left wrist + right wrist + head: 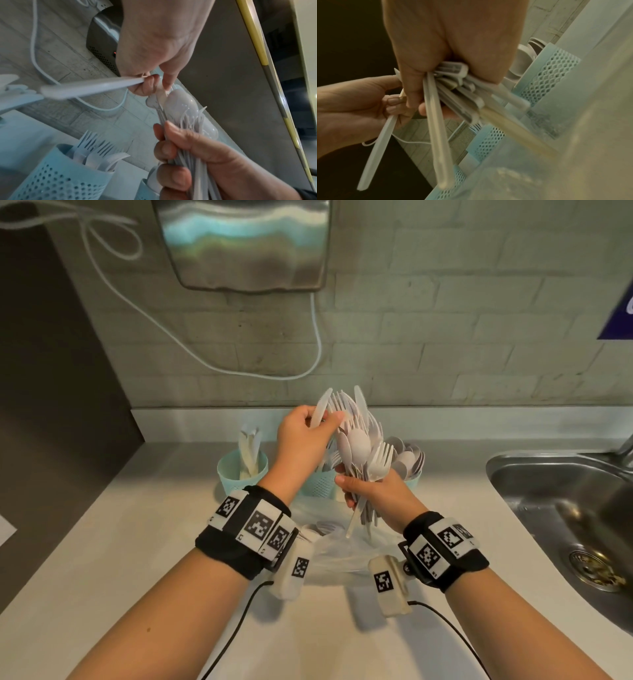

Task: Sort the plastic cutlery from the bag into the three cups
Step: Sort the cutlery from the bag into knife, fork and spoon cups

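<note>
Head view: right hand grips a cutlery bundle above the bag on the table. Left wrist view: left hand pinches one knife. Right wrist view: handles protrude below the closed fist, beside the cups.

Head view dim, edges bowed, glare on steel; wrist views blurred, the right murky and yellowish.

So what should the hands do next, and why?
Probably the left hand should pull its knife free and drop it into the left cup, which holds knives. The right hand grips the mixed bundle.
</note>
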